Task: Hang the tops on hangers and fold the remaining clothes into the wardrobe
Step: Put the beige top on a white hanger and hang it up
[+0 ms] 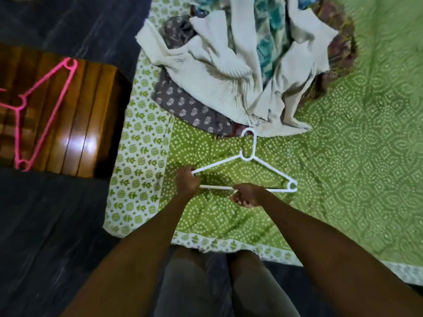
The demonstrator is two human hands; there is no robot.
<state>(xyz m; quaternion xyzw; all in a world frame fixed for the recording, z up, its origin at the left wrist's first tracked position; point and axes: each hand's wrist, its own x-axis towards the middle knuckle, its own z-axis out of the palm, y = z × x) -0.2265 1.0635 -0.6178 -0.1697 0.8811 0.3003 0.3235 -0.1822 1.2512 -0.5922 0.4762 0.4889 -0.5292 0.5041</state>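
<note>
Green dotted bedspread (343,156) beside dark floor (45,225); left hand (187,180) and right hand (248,194) both curled around white hanger (248,156) near clothes pile (240,65).

1. Light is moderate and even over the green bedspread (343,156).
2. A bright white glare patch sits on the polished wooden surface (75,143).
3. The white hanger (263,163) casts a soft shadow beneath it.
4. Wide-angle distortion bends the edges; the corners look smeared and blurred.

Green bedspread (343,156) carries clothes pile (229,83), white hanger (270,167).
</note>
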